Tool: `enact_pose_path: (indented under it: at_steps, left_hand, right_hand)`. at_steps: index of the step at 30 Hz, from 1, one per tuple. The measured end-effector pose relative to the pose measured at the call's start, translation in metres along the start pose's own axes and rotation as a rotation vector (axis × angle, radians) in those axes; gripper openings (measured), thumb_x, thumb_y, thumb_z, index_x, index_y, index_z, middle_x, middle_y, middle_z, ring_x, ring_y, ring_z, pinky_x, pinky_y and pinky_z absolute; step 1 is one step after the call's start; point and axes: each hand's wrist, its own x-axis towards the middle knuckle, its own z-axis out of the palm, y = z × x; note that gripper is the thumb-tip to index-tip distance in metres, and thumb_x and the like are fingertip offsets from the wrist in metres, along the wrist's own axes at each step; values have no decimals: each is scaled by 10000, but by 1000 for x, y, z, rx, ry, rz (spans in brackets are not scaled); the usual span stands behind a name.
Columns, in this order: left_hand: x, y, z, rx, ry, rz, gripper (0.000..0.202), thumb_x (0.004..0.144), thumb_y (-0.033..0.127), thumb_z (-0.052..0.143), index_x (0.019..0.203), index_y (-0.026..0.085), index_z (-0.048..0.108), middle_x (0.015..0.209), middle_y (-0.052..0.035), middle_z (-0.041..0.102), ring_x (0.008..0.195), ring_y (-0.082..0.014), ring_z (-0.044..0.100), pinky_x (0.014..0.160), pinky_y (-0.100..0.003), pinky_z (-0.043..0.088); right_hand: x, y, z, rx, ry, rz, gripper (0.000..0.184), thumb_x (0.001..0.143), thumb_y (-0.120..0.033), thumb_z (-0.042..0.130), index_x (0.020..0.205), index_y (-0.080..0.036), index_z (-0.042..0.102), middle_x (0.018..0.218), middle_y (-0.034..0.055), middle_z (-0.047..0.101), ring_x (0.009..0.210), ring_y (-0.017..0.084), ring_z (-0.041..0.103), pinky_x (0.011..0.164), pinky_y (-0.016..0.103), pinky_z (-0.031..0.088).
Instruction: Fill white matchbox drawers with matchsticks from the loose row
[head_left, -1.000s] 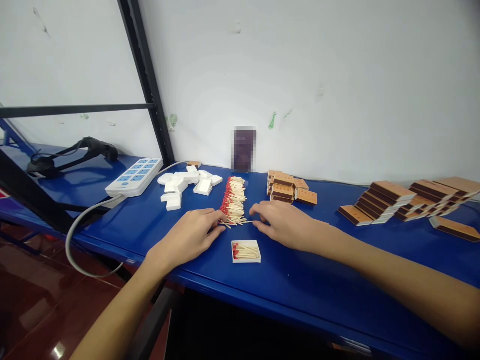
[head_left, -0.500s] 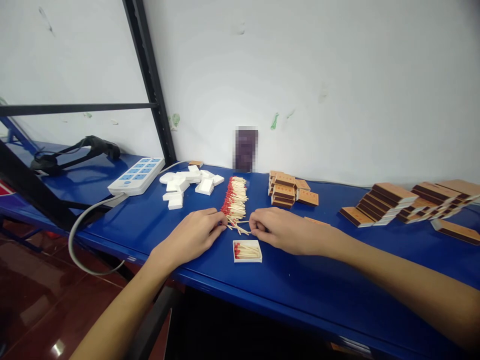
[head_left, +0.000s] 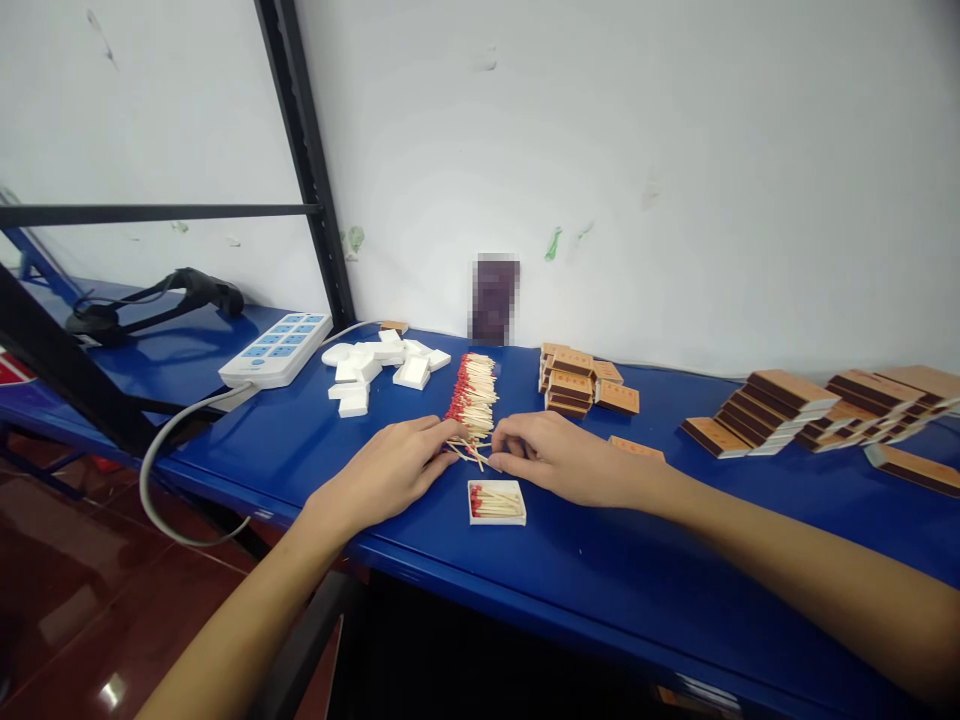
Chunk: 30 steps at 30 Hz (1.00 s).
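A long pile of red-tipped matches [head_left: 472, 395] lies on the blue table [head_left: 600, 540]. My left hand [head_left: 390, 465] and my right hand [head_left: 551, 455] meet at the near end of the pile, fingers curled and pinched on a small bunch of loose matches [head_left: 472, 452]. Just in front of both hands sits an open white matchbox tray [head_left: 496, 502] partly filled with matches. One brown matchbox sleeve [head_left: 636, 447] lies behind my right wrist.
Empty white trays [head_left: 379, 366] lie left of the pile, beside a white power strip [head_left: 276, 350] with its cable. Brown sleeves [head_left: 581, 378] are stacked behind the pile. Rows of closed matchboxes [head_left: 817, 408] fill the far right. A black rack post [head_left: 304, 160] rises at left.
My right hand has slid left toward my left hand, drawing the loose matches together into a tighter bunch at the pile's near end. The tray has stayed put.
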Motion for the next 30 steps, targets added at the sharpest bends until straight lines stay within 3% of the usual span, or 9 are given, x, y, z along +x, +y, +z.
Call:
enact_pose_path:
  at_steps: [7,19,30]
  left_hand:
    - [0,2,1,38,-9,3,298,994,234,421,1258,290,546,986,-27,614,897,-203,608,773,-309,466]
    - [1,1,1,3,-22,0,225,1001,235,392,1016,222,616,921,-23,607,836,-184,590,734,-288,440]
    - [0,2,0,-23,-20,-9,216,994,224,389,961,210,602,866,-14,597,778,-177,566,688,-283,412]
  right_hand:
    - [2,6,5,-1,30,-67,128,890,-266,550,847,-189,643,676,-21,566,591,99,485,553,233,343]
    - [5,12,-2,-16,3,-26,151,868,-277,594,960,-172,651,691,-16,567,582,102,482,561,238,356]
    - [3,6,-7,55,-51,20,126,869,-270,570,837,-168,636,645,-18,558,553,104,468,522,237,345]
